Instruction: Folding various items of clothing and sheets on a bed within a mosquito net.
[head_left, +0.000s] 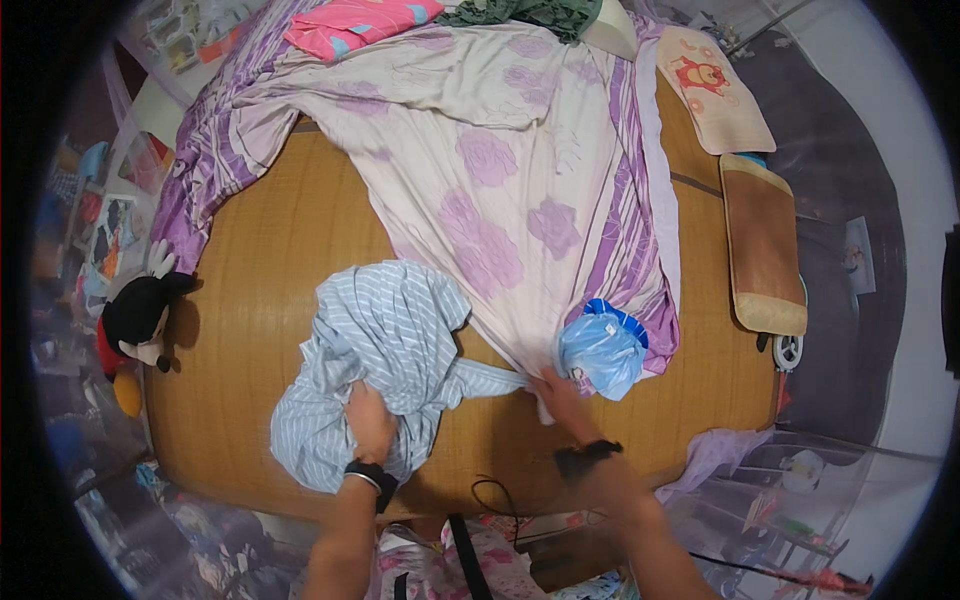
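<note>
A plush toy [138, 318] lies at the left edge of the bed [260, 250], which is covered by a woven mat. Right of it, near the front edge, a striped blue shirt [385, 330] lies crumpled on the mat. The left hand [370, 420] presses flat on the shirt's lower middle, fingers spread over the cloth, palm down rather than gripping. One sleeve [490, 380] stretches rightward from the shirt to the right hand [558, 392], which rests on the sleeve's end; I cannot tell whether its fingers pinch the cloth. Just beside that hand sits a blue plastic bag [600, 352], on the corner of a purple flowered sheet [500, 170] that spreads up across the bed. Further right, two pillows [765, 250] lie along the bed's edge, and a pink cloth [355, 25] lies at the far end
</note>
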